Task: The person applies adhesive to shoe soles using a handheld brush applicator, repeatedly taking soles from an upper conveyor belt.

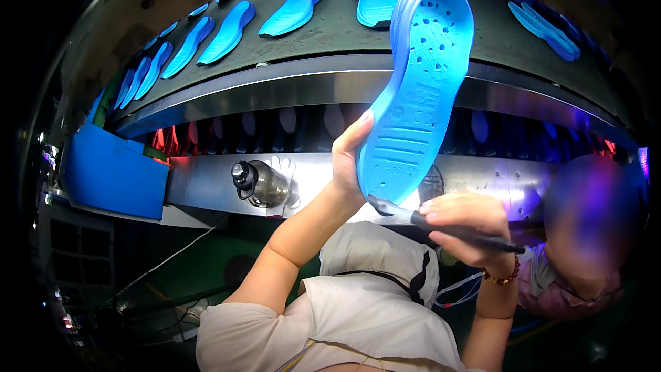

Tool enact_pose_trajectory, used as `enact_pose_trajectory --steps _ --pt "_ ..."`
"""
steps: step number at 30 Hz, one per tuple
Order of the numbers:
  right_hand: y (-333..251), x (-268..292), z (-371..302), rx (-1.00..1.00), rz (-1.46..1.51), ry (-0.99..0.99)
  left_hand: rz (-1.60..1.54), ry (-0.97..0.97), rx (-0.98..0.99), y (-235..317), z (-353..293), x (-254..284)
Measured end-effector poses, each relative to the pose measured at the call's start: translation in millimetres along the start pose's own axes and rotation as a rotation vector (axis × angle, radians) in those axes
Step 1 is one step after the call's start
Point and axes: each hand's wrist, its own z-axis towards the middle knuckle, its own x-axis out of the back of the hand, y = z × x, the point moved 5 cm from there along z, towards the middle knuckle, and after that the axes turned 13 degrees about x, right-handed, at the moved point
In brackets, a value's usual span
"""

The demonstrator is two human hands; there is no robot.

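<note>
Rising between the hands (350, 155) (471, 217), a blue sole (421, 96) is left-held, a brush (476, 237) right-held.

L hand (350, 163) w/ blue sole (413, 107), R hand (475, 219) w/ brush (420, 220), btl (268, 187) nearby

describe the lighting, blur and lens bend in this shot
Head view: fisheye curves the metal rail into an arc, corners black; grooves on the blue sole show clearly; glare whitens the steel ledge; purple light tints the right; a co-worker's head is blurred.
</note>
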Motion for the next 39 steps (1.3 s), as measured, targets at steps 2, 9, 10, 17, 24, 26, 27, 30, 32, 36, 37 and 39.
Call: enact_pose_trajectory --steps 2,9,10,17,24,26,27,30,32,36,37,39 --pt "5 8 -2 -0.042 -0.045 0.141 0.003 0.023 0.014 4 -1 0" --pt "-21 -20 -3 0.053 0.068 -0.152 -0.145 0.120 0.305 1 3 10" --pt "-21 -13 -6 0.048 0.082 -0.124 -0.149 0.123 0.304 1 3 10" --pt "-12 -8 -14 -0.112 -0.072 -0.440 0.372 0.270 0.727 -19 -4 6" --pt "1 -10 -35 -0.190 -0.186 -0.582 0.526 0.418 0.981 -23 -13 15" --pt "-4 -1 -29 -0.125 -0.097 -0.515 0.518 0.394 0.976 -23 -17 22" --pt "-1 7 -28 -0.140 -0.027 -0.412 0.477 0.402 0.983 -23 -18 20" --pt "15 13 -33 -0.228 0.023 -0.324 0.489 0.415 0.997 -22 -19 16" --pt "8 10 -37 -0.174 -0.108 -0.491 0.620 0.383 0.990 -20 -16 16" --pt "11 25 -32 -0.268 0.034 -0.358 0.483 0.484 0.967 -13 -27 23" --pt "15 32 -30 -0.214 -0.074 -0.322 0.480 0.478 0.967 -13 -27 22" --pt "26 29 -43 -0.282 -0.071 -0.348 0.573 0.314 0.936 -12 -22 14"
